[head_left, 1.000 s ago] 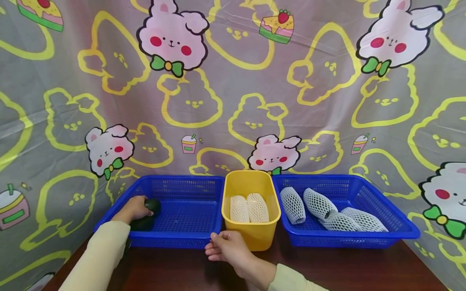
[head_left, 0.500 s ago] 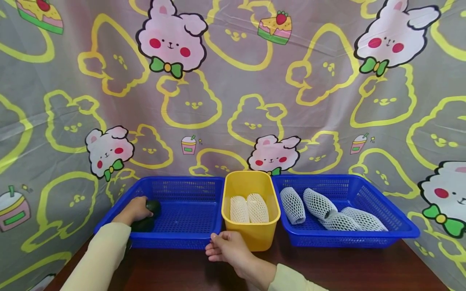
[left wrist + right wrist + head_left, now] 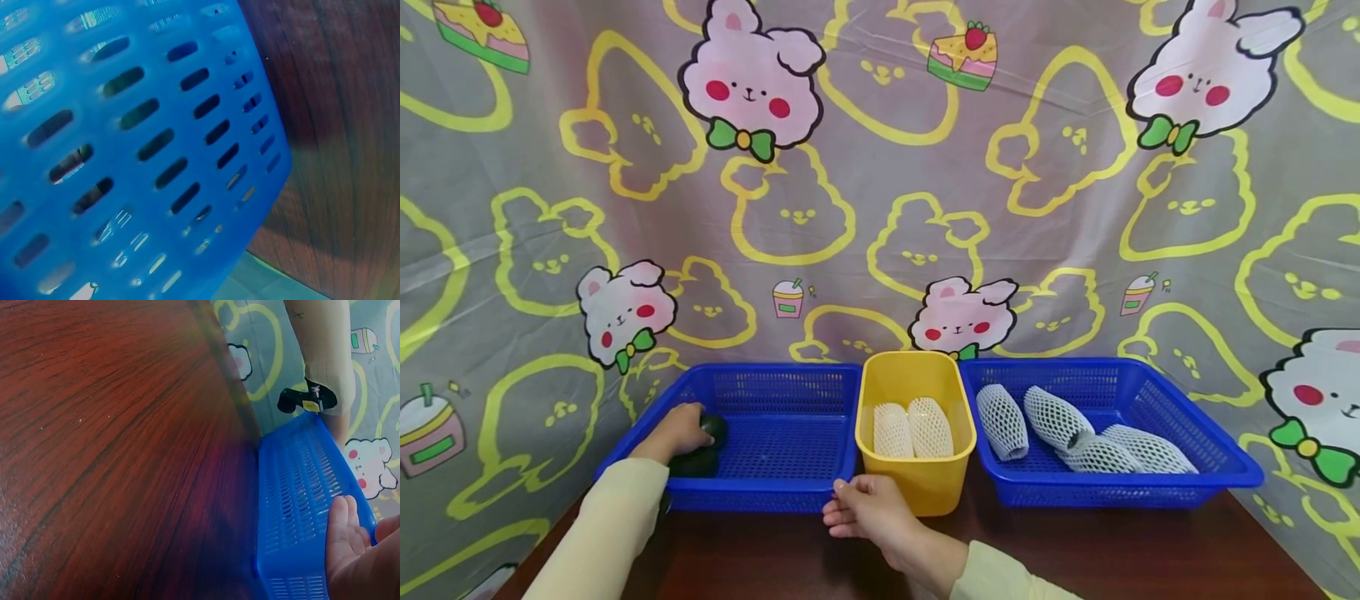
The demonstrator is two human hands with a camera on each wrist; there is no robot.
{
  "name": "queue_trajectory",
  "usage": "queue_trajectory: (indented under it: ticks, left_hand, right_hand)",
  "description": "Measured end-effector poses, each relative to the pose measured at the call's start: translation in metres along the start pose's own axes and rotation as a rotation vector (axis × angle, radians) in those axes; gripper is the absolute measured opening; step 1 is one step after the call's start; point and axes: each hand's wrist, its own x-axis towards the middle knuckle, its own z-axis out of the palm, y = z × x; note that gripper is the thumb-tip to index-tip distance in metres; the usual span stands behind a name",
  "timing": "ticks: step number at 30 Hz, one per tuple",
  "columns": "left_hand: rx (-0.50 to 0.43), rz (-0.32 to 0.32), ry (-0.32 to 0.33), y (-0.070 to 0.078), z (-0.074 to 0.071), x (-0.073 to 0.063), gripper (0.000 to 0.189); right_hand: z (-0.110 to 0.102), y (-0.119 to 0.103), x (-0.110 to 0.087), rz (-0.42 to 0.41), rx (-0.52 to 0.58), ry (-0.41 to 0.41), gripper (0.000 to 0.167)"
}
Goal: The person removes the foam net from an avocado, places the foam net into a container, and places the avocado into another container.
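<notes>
In the head view my left hand (image 3: pixel 681 429) reaches into the left blue basket (image 3: pixel 782 483), its fingers curled over a dark green, smooth, rounded fruit (image 3: pixel 715 430). Just below that hand lies another dark green fruit (image 3: pixel 696 463), partly covered by the wrist. The left wrist view has only the basket's slotted wall (image 3: pixel 156 125), with the hand out of sight. My right hand (image 3: pixel 872 510) is at the same basket's front right corner, thumb at the rim and fingers outside the wall. From the right wrist, the rim (image 3: pixel 340 459) runs between thumb and fingers (image 3: pixel 340 534).
A yellow bin (image 3: pixel 917 492) holding two cream foam-net sleeves (image 3: pixel 931 429) stands between the baskets. The right blue basket (image 3: pixel 1120 481) contains several white foam-net pieces (image 3: pixel 1002 423). All stand on a dark wooden table (image 3: pixel 760 554) before a printed curtain (image 3: pixel 865 167).
Both hands and the fruits stay almost where they were. The head view shifts very slightly.
</notes>
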Motion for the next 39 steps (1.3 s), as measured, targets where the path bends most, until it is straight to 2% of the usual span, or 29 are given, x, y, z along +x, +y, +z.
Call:
queue_trajectory:
  ticks: [8,14,22,25,30,39]
  left_hand:
    - [-0.01,-0.004,0.003,-0.002,-0.004,-0.003,0.062]
    - [-0.011,0.031,0.026,0.005,-0.009,-0.008,0.063]
    - [-0.032,0.051,0.054,0.022,-0.015,-0.016,0.062]
    - [-0.052,0.085,0.078,0.027,-0.018,-0.021,0.063]
    - [-0.1,0.148,0.119,0.038,-0.02,-0.033,0.064]
    - [-0.219,0.195,0.157,0.068,-0.022,-0.057,0.064]
  right_hand:
    - [-0.004,-0.002,0.001,-0.052,-0.088,-0.024,0.02]
    - [-0.012,-0.007,-0.001,-0.069,-0.158,-0.056,0.02]
    - [-0.025,-0.027,-0.015,-0.118,-0.256,-0.139,0.018]
    - [-0.033,-0.036,-0.021,-0.163,-0.312,-0.17,0.019]
    - [-0.044,-0.052,-0.031,-0.215,-0.401,-0.198,0.019]
    - [-0.065,-0.081,-0.047,-0.259,-0.439,-0.2,0.023]
